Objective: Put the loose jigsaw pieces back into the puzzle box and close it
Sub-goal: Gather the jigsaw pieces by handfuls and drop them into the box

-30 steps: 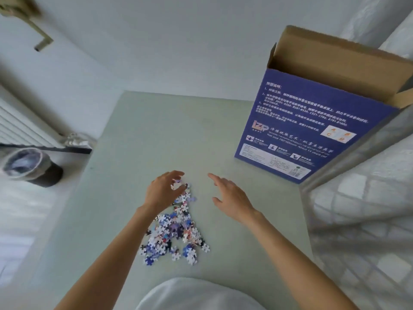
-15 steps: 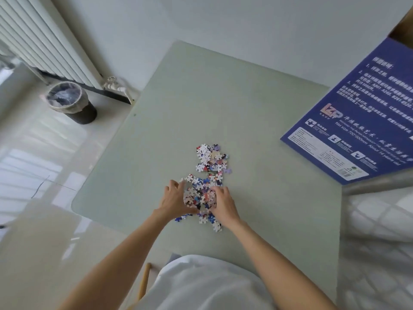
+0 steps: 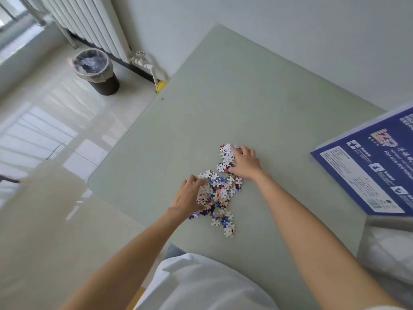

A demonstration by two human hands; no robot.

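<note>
A pale green surface (image 3: 234, 104) fills most of the head view, its near edge hidden behind the person's white shirt (image 3: 201, 285). At the right edge stands the blue puzzle box (image 3: 371, 166), cut off by the frame so its opening cannot be seen; its print is too blurred to read. On the floor to the left, a dark waste bin (image 3: 96, 71) with a clear liner sits below a white radiator (image 3: 87, 21). The loose jigsaw pieces (image 3: 220, 191) lie in a narrow heap mid-surface, well apart from the box. The left hand (image 3: 190, 195) rests on the heap's left side, fingers bent onto the pieces; the right hand (image 3: 244, 162) covers its far end, fingers curved over them. Whether either grip actually holds pieces cannot be told, since the fingertips are hidden among them.
</note>
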